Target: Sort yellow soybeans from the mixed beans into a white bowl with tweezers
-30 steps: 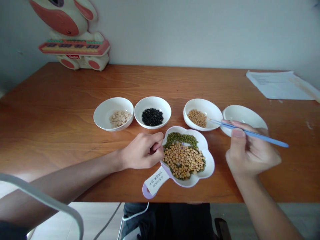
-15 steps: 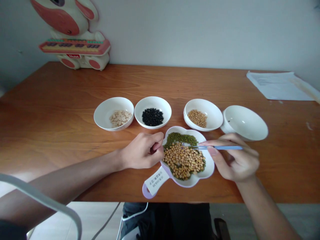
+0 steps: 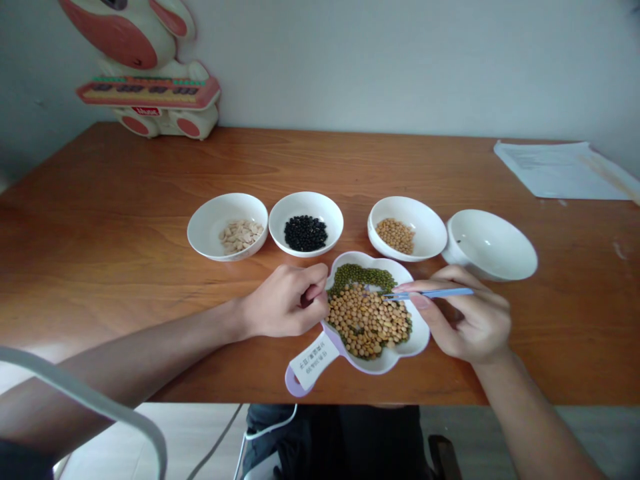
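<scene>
"Looking down from the head camera, where are the beans from your working hand?"

"The yellow beans [image 3: 367,317] lie directly left of my right hand [image 3: 463,323], in the flower-shaped dish [image 3: 419,330] on the bench [image 3: 150,187]. I'm pinching blue tweezers [image 3: 443,293] between thumb and fingers; their long axis runs nearly level, left to right, tips at the yellow beans' upper edge, near the green beans [image 3: 364,275]. Whether they grip one is too small to tell."

"And the other hand?"

"My left hand [image 3: 287,300] is curled, and its thumb and forefinger seem to pinch the dish's left rim. The small bowl [image 3: 425,230] with more yellow beans sits just beyond the dish; my right hand is nearer to it."

"Any writing?"

"The dish's handle slants toward me and to the left, and its white label [image 3: 315,360] carries small, upside-down characters I can't read surely. The toy [image 3: 195,100] at the back has a red tag [image 3: 146,112] saying 'Music'. The paper [image 3: 550,170] at far right has print too faint to make out."
</scene>
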The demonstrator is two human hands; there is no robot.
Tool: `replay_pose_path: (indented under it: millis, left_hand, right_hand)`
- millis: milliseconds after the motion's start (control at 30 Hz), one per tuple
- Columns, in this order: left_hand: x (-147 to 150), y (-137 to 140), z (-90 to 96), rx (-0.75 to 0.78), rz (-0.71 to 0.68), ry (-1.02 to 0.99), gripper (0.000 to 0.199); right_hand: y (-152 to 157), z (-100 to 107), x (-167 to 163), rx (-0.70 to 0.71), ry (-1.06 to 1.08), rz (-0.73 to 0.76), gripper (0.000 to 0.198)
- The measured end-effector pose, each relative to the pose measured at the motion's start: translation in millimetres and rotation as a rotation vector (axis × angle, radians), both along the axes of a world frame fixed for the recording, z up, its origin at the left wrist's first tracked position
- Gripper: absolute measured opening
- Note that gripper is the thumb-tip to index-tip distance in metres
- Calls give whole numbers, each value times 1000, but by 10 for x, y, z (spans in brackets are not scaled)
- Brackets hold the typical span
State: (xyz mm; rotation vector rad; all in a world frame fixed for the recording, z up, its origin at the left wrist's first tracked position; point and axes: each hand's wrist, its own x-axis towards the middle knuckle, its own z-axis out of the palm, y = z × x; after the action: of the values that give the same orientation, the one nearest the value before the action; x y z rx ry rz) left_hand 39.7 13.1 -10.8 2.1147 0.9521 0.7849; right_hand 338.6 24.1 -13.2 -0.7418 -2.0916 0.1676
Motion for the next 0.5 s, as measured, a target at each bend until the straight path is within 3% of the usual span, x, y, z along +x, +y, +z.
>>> replay_pose_path:
  millis: [267, 500]
  left_hand:
    - [6, 6, -6, -8, 5, -4, 25]
    - [1, -1, 2, 2, 1, 8, 25]
  right_hand:
    - [-22, -12, 26, 70, 42, -108, 43]
    - [-1, 9, -34, -3, -1, -20, 40]
